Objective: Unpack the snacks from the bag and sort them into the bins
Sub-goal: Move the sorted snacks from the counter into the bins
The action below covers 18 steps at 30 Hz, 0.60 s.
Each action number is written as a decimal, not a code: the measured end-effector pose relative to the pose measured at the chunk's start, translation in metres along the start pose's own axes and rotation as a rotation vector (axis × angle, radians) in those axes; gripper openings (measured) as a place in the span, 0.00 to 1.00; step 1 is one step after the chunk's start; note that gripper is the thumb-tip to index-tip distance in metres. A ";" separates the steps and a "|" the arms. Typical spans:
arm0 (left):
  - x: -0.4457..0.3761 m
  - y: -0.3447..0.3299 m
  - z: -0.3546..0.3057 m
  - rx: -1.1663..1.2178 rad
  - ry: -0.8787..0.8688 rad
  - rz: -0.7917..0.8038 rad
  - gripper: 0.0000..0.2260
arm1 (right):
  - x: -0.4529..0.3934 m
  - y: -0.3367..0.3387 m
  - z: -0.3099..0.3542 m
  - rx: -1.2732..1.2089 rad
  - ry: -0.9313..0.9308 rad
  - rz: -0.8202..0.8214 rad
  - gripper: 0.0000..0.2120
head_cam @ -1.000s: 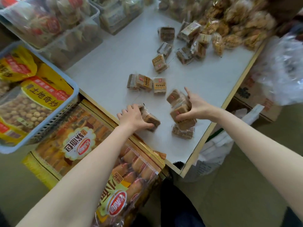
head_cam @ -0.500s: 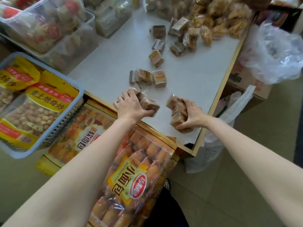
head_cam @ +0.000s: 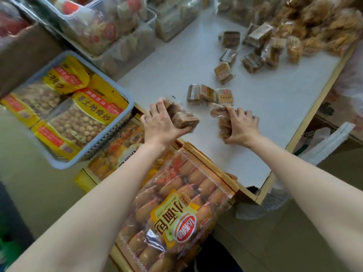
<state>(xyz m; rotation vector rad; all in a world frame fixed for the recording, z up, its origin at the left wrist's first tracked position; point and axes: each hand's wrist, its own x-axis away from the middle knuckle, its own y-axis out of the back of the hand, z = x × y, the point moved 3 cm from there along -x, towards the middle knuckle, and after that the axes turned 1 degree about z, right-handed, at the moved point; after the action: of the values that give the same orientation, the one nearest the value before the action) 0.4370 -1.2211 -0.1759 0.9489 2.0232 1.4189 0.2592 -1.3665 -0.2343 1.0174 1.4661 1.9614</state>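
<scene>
White laminate tabletop (head_cam: pixel 196 61) with a pale wooden edge carries the work, crowded round by stock. Small square brown cakes in clear wrappers are the goods being gathered: the left hand (head_cam: pixel 159 122) has its fingers curled round a clutch of them (head_cam: pixel 182 118), thumb underneath, and the right hand (head_cam: pixel 240 127) clamps a second stack (head_cam: pixel 223 122) edge-on, probably so several travel at once. Just beyond both sets of fingertips lies a row of three more wrapped cakes (head_cam: pixel 209 95), and farther out a loose scatter (head_cam: pixel 245 54) leads to a heap of golden fried snacks in clear packets (head_cam: pixel 318 26), apparently tipped out for sorting. Left of the left knuckles sits a blue plastic basket (head_cam: pixel 121 122) holding yellow-labelled bags of nuts; beyond it stand clear plastic bins (head_cam: pixel 125 48) of wrapped sweets, likely destinations. Below the wrists leans a large clear bag of small bread rolls (head_cam: pixel 172 213).
</scene>
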 end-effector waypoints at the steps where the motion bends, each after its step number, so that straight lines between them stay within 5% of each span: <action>1: 0.004 0.006 0.013 0.027 0.015 -0.024 0.51 | -0.001 0.007 0.008 -0.071 0.014 -0.021 0.50; 8: 0.054 0.059 0.132 0.221 0.166 -0.124 0.52 | 0.017 0.064 0.141 -0.399 0.292 -0.148 0.50; 15: 0.132 0.135 0.295 0.326 0.242 -0.249 0.49 | 0.079 0.048 0.345 -0.497 0.488 -0.078 0.52; 18: 0.199 0.168 0.388 0.309 0.431 -0.288 0.47 | 0.110 0.012 0.463 -0.456 0.612 0.037 0.53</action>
<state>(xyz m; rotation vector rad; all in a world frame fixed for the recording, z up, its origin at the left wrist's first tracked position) 0.6348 -0.7983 -0.1502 0.4547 2.6291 1.2507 0.5608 -1.0153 -0.1242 0.2519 1.1703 2.6097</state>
